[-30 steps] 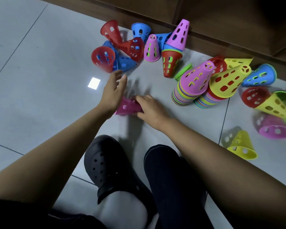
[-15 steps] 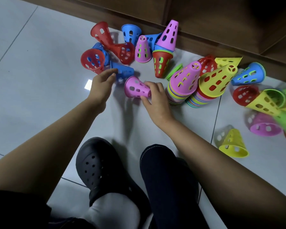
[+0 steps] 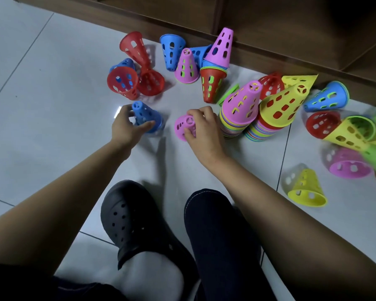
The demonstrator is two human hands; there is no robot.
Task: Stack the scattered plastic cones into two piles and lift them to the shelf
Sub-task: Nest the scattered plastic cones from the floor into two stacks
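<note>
On floor by shelf base: left hand [image 3: 126,127] grips blue cone [image 3: 146,118], right hand [image 3: 202,129] grips pink cone [image 3: 183,127]. Leaning stacks [image 3: 240,115] just beside; careless nudge could topple them.

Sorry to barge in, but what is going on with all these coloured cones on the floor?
A person is gathering plastic cones on the tiled floor. Their left hand grips a blue cone and their right hand holds a pink cone, beside a leaning pink-topped pile and yellow-topped pile. Many loose cones lie scattered along the wooden unit.
</note>
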